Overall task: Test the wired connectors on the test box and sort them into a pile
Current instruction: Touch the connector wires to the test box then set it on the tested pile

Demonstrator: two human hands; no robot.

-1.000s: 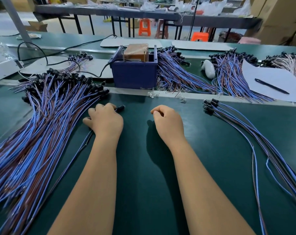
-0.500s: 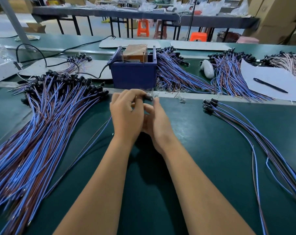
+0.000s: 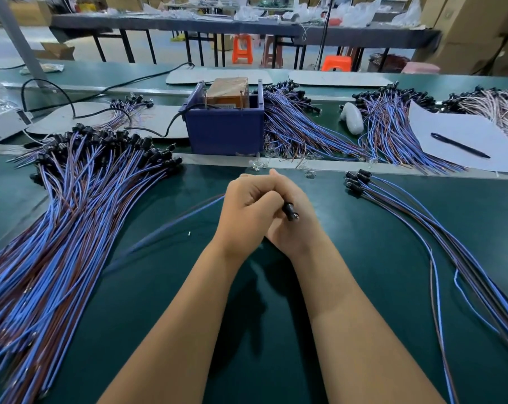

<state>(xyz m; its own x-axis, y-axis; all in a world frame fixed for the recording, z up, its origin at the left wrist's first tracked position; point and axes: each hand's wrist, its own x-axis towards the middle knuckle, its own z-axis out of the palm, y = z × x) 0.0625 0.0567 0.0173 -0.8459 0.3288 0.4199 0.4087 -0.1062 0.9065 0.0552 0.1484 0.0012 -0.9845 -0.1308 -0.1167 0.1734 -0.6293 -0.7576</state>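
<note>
Holding one wired connector between them, the two hands are pressed together over the middle of the dark green table [image 3: 363, 243], nearest to the camera. The left hand [image 3: 248, 212] lies on top with its fingers curled round the thin blue and brown wire [image 3: 185, 212], which runs out to the left across the table. The black plastic connector head [image 3: 289, 212] sticks out of this grip and rests against the right hand [image 3: 298, 225], which lies under and beside it; whether the right fingers close on the wire or only support it, I cannot tell, because the left hand covers them. I judge that the hands hold the piece so in order to turn the head toward the tester.

To the left lies the large fan of blue and brown wires with black heads [image 3: 72, 214], probably the stock that is not tested yet, placed where the left hand can reach it. To the right lies a much smaller bundle of the same wires [image 3: 360, 182], heads pointing away from the person; this seems to be the sorted pile, so the work is likely at its beginning.

Farther, beyond a pale strip [image 3: 218, 160] on the table, stands the dark blue plastic test box [image 3: 225, 132] with a brown block [image 3: 228, 88] inside and a black cable [image 3: 171, 126] at its left. It is directly in front of the hands, and well apart from them. Behind are more wire heaps [image 3: 299, 123], a white sheet of paper [image 3: 456, 132] with a black pen [image 3: 459, 145], and a white rounded object [image 3: 352, 118].
</note>
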